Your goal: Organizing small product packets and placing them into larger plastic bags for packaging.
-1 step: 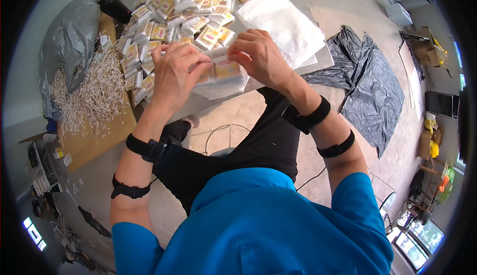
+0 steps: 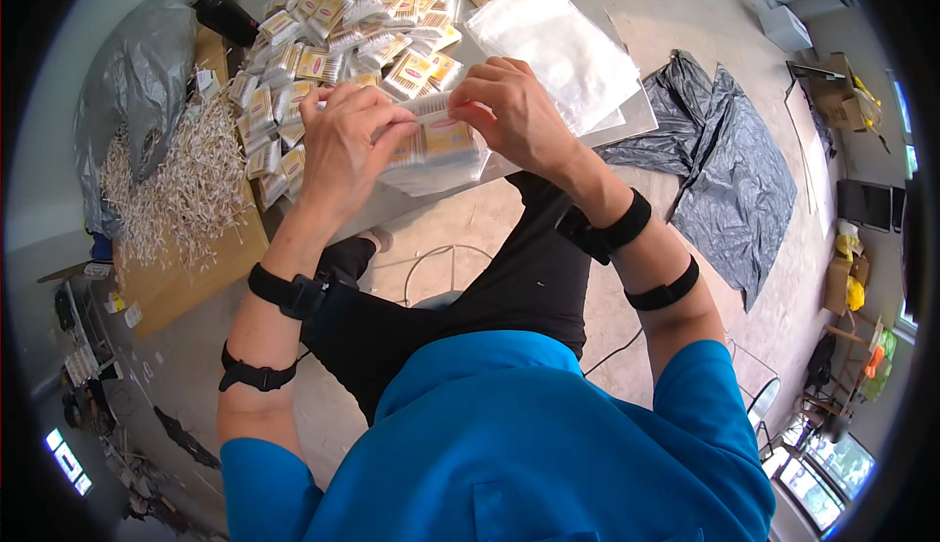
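At the near edge of the table, a clear plastic bag (image 2: 452, 168) lies with yellow-labelled packs of cotton swabs (image 2: 447, 137) inside it. My left hand (image 2: 354, 136) pinches the bag's upper edge on the left, thumb against the bent fingers. On the right, my right hand (image 2: 509, 111) grips the same edge between thumb and fingertips. Both hands partly cover the packs. Just beyond them spreads a heap of small cotton swab packs (image 2: 323, 15). Flat empty clear bags (image 2: 558, 47) are stacked beyond my right hand.
Loose cotton swabs (image 2: 176, 185) spill from a grey plastic bag (image 2: 137, 82) onto a wooden board (image 2: 211, 278) at the left. A black bottle (image 2: 223, 15) lies at the back left. Black plastic sheeting (image 2: 729, 180) covers part of the floor on the right.
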`<state>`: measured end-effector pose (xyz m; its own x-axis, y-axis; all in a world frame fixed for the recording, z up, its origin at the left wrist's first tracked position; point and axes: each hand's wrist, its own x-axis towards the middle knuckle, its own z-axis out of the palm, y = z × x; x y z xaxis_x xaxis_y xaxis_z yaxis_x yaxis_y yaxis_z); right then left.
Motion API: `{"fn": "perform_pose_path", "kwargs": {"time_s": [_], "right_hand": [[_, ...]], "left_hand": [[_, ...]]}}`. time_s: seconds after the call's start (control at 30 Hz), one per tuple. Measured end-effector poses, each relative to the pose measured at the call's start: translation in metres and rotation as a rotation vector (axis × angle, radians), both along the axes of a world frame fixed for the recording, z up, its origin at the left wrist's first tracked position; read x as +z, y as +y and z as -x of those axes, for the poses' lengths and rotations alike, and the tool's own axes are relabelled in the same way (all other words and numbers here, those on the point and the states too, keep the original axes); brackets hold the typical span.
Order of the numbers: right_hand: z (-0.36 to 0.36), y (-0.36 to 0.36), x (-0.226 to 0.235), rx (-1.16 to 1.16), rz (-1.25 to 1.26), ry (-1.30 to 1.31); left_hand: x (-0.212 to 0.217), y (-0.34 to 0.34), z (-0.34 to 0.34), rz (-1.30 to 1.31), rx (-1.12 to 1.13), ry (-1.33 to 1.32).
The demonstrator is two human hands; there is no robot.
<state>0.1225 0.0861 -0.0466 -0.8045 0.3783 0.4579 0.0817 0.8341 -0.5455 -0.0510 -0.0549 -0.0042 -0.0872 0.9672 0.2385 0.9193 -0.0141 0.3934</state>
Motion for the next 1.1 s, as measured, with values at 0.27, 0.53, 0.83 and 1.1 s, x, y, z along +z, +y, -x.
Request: {"fn": "perform_pose_path", "kwargs": {"time_s": [0.27,0.53,0.83,1.1], "right_hand": [[0.001,0.001,0.004,0.001,0.003,-0.028],[0.011,-0.005,0.01,0.041,-0.033,-0.045],[0.013,-0.002,0.002,0.035,-0.041,-0.019],[0.012,0.0,-0.001,0.02,-0.036,0.011]], "left_hand": [[-0.004,0.003,0.0,0.016,0.003,-0.01],[-0.008,0.003,0.007,-0.011,0.008,-0.034],[-0.002,-0.004,0.01,0.015,0.026,-0.07],[-0.006,-0.014,0.024,0.038,0.092,-0.085]]}}
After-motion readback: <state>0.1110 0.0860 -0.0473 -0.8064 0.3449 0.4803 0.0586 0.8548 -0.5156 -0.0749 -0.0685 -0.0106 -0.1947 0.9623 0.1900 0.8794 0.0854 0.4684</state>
